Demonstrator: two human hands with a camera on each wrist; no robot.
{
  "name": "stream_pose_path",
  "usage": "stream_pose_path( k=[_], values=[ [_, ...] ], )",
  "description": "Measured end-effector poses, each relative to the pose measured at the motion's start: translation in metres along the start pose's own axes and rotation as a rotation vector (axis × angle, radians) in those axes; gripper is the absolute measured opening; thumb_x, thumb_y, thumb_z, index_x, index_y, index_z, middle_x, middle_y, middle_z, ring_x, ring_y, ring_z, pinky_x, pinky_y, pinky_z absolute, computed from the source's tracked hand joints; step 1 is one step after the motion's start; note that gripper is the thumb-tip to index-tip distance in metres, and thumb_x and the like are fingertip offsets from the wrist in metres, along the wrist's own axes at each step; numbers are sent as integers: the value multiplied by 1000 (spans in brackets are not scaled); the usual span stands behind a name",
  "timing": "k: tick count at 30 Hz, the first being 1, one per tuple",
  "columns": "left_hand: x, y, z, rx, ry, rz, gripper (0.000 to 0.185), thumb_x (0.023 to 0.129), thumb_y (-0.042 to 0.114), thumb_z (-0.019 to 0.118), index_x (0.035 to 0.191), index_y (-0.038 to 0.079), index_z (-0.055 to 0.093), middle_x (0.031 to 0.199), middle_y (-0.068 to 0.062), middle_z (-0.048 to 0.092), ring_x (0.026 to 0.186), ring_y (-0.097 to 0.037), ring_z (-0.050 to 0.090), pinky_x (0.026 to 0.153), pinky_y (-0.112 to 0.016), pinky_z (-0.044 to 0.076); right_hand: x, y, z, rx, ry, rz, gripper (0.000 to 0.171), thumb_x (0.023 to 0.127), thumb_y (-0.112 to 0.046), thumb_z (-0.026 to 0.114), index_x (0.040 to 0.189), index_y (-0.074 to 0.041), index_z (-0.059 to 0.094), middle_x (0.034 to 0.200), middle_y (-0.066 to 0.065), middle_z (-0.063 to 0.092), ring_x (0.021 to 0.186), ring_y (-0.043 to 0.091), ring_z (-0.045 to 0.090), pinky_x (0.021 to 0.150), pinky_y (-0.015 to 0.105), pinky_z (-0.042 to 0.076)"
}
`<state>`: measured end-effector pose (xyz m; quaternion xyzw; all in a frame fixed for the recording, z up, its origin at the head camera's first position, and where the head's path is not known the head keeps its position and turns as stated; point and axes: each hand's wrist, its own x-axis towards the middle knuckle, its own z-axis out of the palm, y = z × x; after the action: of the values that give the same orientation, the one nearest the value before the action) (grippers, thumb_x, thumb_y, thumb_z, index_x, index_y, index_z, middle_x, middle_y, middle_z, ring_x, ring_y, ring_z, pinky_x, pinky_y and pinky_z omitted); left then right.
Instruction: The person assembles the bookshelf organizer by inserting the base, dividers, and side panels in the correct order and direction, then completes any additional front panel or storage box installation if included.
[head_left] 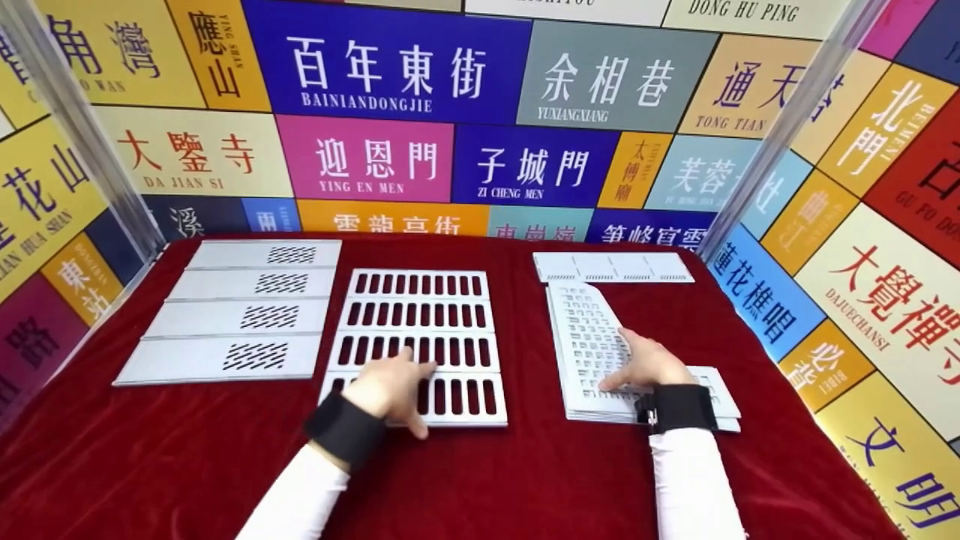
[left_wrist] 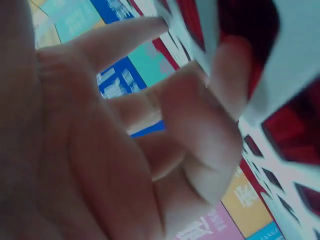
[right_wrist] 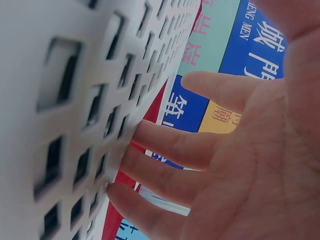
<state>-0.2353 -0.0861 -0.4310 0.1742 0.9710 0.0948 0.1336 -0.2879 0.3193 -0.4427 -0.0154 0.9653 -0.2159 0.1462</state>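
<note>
In the head view my left hand (head_left: 388, 388) is over a stack of white slotted panels (head_left: 418, 300), its fingers spread and somewhat bent. The left wrist view has a bent fingertip (left_wrist: 232, 75) right at the slots. On the right, my right hand (head_left: 649, 364) touches a white perforated sheet (head_left: 581, 345) with a slanted, curved right edge. Its thumb lies over the sheet's near part. Seen from the right wrist, straight fingers (right_wrist: 170, 145) reach that sheet's edge, while another finger stands apart from it. More white perforated sheets (head_left: 724, 386) lie beneath this hand.
Four-row white panels with black slanted marks (head_left: 202, 322) lie at the left. A white strip with small marks (head_left: 611, 266) is at the back right. Red cloth (head_left: 480, 480) covers the table. Clear upright walls with coloured sign-like tiles (head_left: 364, 157) surround it.
</note>
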Motion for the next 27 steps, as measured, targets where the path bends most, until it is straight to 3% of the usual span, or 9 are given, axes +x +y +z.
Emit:
stream_pose_path(
  k=[9, 16, 20, 23, 26, 27],
  values=[
    [0, 5, 4, 128, -73, -64, 101, 56, 31, 98, 145, 20, 53, 134, -19, 57, 113, -43, 61, 96, -56, 51, 2, -1, 1, 8, 9, -1, 114, 72, -30, 90, 157, 3, 22, 153, 33, 37, 138, 46, 40, 117, 60, 32],
    [2, 8, 6, 175, -61, -66, 98, 54, 32, 98, 142, 21, 57, 140, -21, 48, 118, -40, 52, 92, -54, 53, 3, 3, 1, 20, 77, -5, 116, 69, -26, 92, 157, 2, 21, 150, 34, 40, 136, 48, 41, 116, 61, 33],
    [4, 7, 8, 149, -41, -84, 97, 52, 35, 99, 139, 20, 59, 156, -24, 33, 138, -51, 37, 100, -62, 49, 4, 4, -2, -3, 83, 15, 124, 69, -29, 92, 158, 5, 14, 151, 39, 33, 141, 55, 31, 117, 65, 29],
    [5, 5, 8, 80, -69, -115, 99, 54, 33, 99, 141, 19, 54, 162, -27, 25, 143, -60, 27, 103, -70, 42, 8, 2, -7, -27, 61, 21, 129, 69, -32, 92, 156, 10, 6, 152, 43, 27, 143, 58, 24, 118, 66, 25],
    [6, 2, 7, 22, -88, -124, 97, 55, 30, 99, 140, 20, 52, 154, -27, 39, 136, -61, 37, 96, -70, 47, 13, -5, -17, -2, 84, 7, 123, 72, -26, 90, 154, 15, 8, 144, 42, 39, 136, 54, 39, 117, 63, 30],
    [6, 1, 8, 5, -86, -119, 96, 55, 29, 99, 139, 20, 53, 151, -27, 43, 132, -60, 42, 93, -69, 50, 15, -7, -21, 17, 90, -3, 112, 74, -23, 88, 153, 15, 18, 139, 40, 47, 131, 50, 48, 115, 60, 36]
  ],
)
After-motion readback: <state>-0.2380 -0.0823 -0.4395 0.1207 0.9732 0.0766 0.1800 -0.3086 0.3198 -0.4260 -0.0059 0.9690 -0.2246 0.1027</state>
